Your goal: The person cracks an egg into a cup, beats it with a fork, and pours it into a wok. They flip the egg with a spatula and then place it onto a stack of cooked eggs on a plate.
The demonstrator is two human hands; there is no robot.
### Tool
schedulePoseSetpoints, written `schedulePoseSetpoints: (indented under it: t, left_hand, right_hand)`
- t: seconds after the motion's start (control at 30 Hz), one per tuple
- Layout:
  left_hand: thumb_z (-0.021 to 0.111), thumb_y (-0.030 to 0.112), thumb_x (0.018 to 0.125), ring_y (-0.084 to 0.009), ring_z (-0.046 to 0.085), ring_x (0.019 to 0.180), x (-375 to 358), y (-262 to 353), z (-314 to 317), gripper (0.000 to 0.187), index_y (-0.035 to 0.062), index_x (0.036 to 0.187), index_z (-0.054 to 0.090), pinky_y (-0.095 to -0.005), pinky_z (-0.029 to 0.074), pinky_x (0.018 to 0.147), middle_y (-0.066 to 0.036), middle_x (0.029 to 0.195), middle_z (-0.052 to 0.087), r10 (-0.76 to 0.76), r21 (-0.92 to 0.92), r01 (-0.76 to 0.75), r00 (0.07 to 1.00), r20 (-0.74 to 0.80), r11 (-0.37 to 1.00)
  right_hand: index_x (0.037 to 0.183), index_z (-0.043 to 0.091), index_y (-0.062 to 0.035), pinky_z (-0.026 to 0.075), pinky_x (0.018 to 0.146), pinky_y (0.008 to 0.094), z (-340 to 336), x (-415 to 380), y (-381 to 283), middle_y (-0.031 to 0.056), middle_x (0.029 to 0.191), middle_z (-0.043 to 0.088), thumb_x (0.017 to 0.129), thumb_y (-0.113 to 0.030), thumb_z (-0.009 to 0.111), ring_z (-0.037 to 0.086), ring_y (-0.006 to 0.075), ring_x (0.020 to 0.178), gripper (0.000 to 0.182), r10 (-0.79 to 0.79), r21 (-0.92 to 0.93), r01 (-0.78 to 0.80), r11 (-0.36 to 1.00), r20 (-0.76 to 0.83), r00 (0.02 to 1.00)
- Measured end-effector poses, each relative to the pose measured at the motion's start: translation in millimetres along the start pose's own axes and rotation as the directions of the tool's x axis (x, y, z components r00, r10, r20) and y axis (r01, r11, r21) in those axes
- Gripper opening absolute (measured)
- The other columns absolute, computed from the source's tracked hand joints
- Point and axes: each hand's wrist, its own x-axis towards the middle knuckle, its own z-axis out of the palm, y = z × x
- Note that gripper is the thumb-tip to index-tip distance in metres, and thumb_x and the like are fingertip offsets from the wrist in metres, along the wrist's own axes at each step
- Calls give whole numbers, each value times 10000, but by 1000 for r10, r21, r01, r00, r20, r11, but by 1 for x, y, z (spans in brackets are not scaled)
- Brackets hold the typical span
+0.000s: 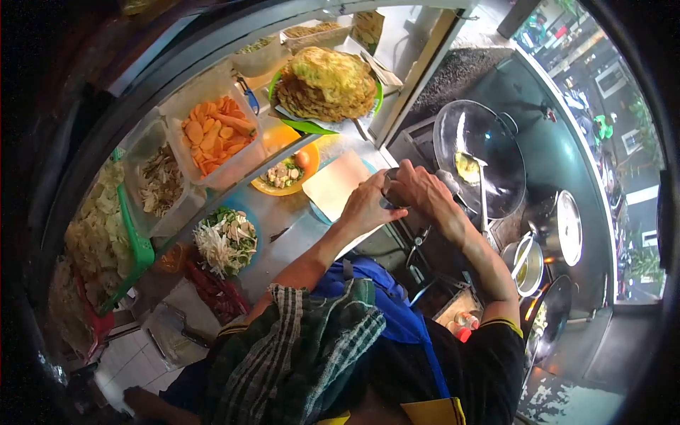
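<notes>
My left hand (367, 204) and my right hand (425, 193) are close together between the counter and the stove. Both are closed around a small dark, round-sided container (389, 188), mostly hidden by the fingers. Just left of my left hand lies a sheet of brown paper (336, 185) on a blue plate. Beyond my right hand stands a large black wok (506, 159) holding a yellow, egg-like piece of food (467, 168). A long-handled metal utensil (484, 202) rests in the wok, its handle pointing towards me.
On the counter are an orange bowl (292, 185) with chopped food and an egg, and a plate of shredded vegetables (225, 242). Carrot slices (218, 134) and stacked fried omelettes (326, 83) sit behind. At right stand a saucepan (528, 276), a pot (567, 228) and another pan (556, 312).
</notes>
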Motion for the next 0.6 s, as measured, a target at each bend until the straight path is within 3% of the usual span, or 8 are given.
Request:
schedulePoseSetpoints:
  t: [0.03, 0.13, 0.2, 0.23, 0.33, 0.37, 0.53, 0.6]
  left_hand:
    - [906, 353, 656, -391, 630, 1008, 2, 0, -3, 769, 4, 1194, 481, -447, 515, 868, -181, 1022, 643, -50, 39, 47, 995, 86, 998]
    - [908, 335, 657, -392, 636, 991, 2, 2, -1, 752, 31, 1196, 480, -454, 516, 862, -169, 996, 656, 5, -4, -5, 999, 47, 1000]
    - [908, 327, 653, -388, 641, 986, 3, 7, -2, 769, 46, 1231, 485, -463, 518, 848, -169, 1002, 665, 53, 5, -53, 998, 41, 999]
    - [906, 319, 655, -376, 645, 971, 2, 5, 0, 779, 51, 1252, 485, -459, 520, 843, -160, 1006, 664, 69, 18, -70, 997, 40, 997]
    - [902, 301, 659, -347, 653, 937, 0, 14, -3, 789, 61, 1284, 485, -446, 527, 825, -141, 1011, 660, 121, 59, -122, 992, 29, 991]
    - [900, 292, 661, -332, 655, 919, 0, 19, -5, 790, 66, 1294, 486, -437, 531, 812, -131, 1012, 658, 147, 93, -147, 989, 2, 985]
    - [899, 260, 660, -301, 655, 890, -1, 39, -11, 759, 63, 1276, 502, -417, 536, 764, -108, 970, 646, 114, 102, -125, 988, 100, 987]
    - [901, 250, 657, -298, 656, 883, -3, 42, -7, 749, 60, 1265, 506, -420, 536, 761, -104, 959, 643, 163, 100, -175, 980, 112, 980]
  right_hand:
    - [1089, 470, -27, 518, 613, 527, -2, 2, 0, 248, 791, 634, 978, -378, 548, 665, 454, 757, 377, 36, 25, -37, 999, 30, 999]
    - [1061, 452, -40, 498, 610, 534, -6, 5, 2, 248, 751, 637, 959, -359, 548, 648, 472, 747, 348, 106, 42, -109, 993, 74, 992]
    - [1046, 437, -47, 494, 615, 542, -16, 1, -5, 242, 761, 645, 959, -364, 549, 641, 482, 749, 348, 67, 92, -70, 993, 33, 997]
    - [1043, 435, -54, 490, 619, 548, -2, 4, 10, 231, 747, 645, 968, -376, 545, 643, 476, 749, 348, -165, -10, 165, 986, -76, 983]
    - [1059, 434, -61, 488, 629, 554, -4, 1, 20, 232, 755, 650, 978, -404, 541, 647, 469, 754, 368, -88, 10, 89, 996, -73, 993]
    - [1077, 423, -64, 491, 632, 554, -29, -7, -8, 224, 770, 661, 988, -429, 524, 655, 459, 762, 390, 106, 103, -106, 989, 3, 994]
    - [1089, 424, -93, 497, 626, 547, -27, -22, -2, 194, 790, 678, 998, -482, 493, 662, 448, 756, 406, 31, 43, -26, 999, -117, 993]
    - [1095, 426, -115, 497, 620, 546, -40, -34, -19, 191, 785, 678, 991, -510, 495, 664, 445, 754, 414, 242, 20, -241, 970, -80, 967]
